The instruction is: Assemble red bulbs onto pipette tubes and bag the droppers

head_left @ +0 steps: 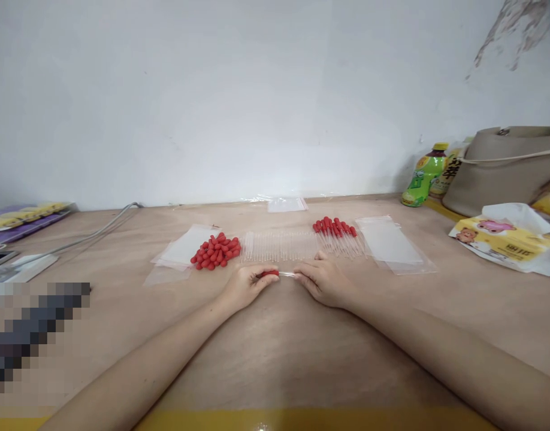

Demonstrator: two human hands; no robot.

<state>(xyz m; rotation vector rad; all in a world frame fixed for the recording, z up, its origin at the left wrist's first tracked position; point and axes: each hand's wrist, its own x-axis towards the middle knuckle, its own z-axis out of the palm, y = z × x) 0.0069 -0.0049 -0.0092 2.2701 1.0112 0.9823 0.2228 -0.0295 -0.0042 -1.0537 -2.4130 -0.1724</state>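
In the middle of the table, my left hand (248, 282) pinches a red rubber dropper bulb (270, 273). Closed on a clear dropper tube (287, 274) is my right hand (322, 280), which holds it level. The tube's left end meets the bulb; whether it sits inside, I cannot tell. Beyond my hands lies a row of bare clear tubes (279, 244). A heap of loose red bulbs (215, 251) lies past my left hand. Behind my right hand is a bunch of droppers (335, 230) with red bulbs on their tubes.
Clear plastic bags (185, 248) lie left of the bulbs, and more bags (389, 242) right of the droppers. A green drink bottle (423, 176), a beige bag (495, 170) and a printed wrapper (504, 236) stand or lie at right. A grey cable (99, 230) crosses the left side.
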